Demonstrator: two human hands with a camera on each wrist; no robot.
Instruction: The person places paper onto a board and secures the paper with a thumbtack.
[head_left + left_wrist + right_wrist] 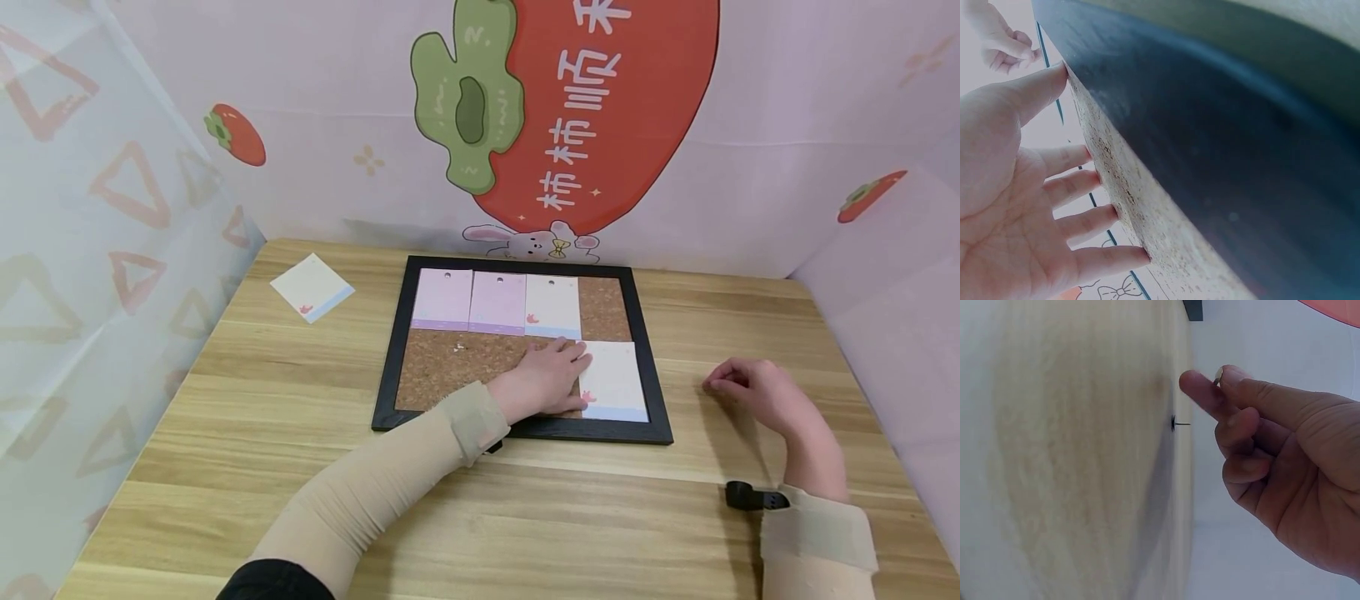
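Note:
My left hand [547, 379] lies over the corkboard [435, 375] with its fingers spread. Its fingertips touch the left edge of a white note sheet [615, 379] with a blue bottom strip, at the board's lower right. In the right wrist view, a thumbtack [1218, 376] is pinched between the thumb and index finger of my right hand [1297, 444], held above the table right of the board. Below it, a second thumbtack [1177, 424] sits on the table with its pin up. Along the board's top, two purple sheets [442, 296] and a white one [553, 304] each have a tack-like dot.
A black frame [388, 367] borders the board. Another white note sheet [311, 287] lies turned on the table [300, 400] at the back left. Small shiny bits [460, 347] rest on the cork. Printed cloth [337, 192] hangs behind the table.

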